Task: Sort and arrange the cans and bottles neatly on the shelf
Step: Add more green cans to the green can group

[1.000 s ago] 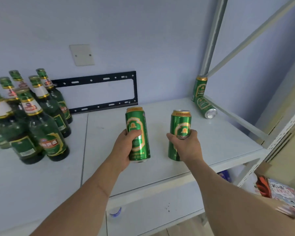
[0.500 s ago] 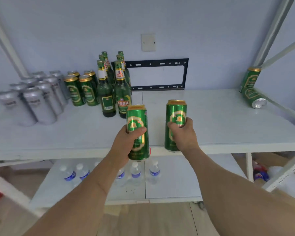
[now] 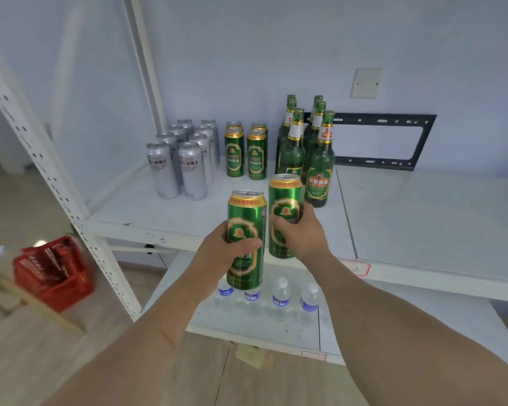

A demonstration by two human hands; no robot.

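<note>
two green cans in hand at the front of the shelf

the left hand [image 3: 226, 253] is wrapped around a green can [image 3: 246, 241], thumb across the front of the label, and holds it upright in the air just in front of the shelf [image 3: 423, 224] edge. the right hand [image 3: 302, 230] grips a second green can [image 3: 284, 215] from its right side, fingers curled round the body; this can is also upright, a little further in and higher than the first. whether its base touches the board cannot be told, as the lower end sits right at the front lip. the two held cans are just beside each other, nearly touching.

further back on the same white board stand three groups. at the left, a cluster of silver cans [image 3: 185, 159] in two rows running toward the wall. just to their right, a small group of green cans [image 3: 247, 150], also two abreast. right of those, green glass bottles [image 3: 305, 153] with gold neck foil, in two files, the front-right one just behind the right hand's can. the right half of the board is bare.

on the lower shelf, below the hands, a row of small water bottles [image 3: 280, 297] with blue labels stands upright. a red crate [image 3: 53, 271] sits on the floor to the left of the rack's perforated post [image 3: 41, 159]. a black bracket [image 3: 387, 142] and a white wall plate [image 3: 365, 82] are fixed to the wall behind.
</note>
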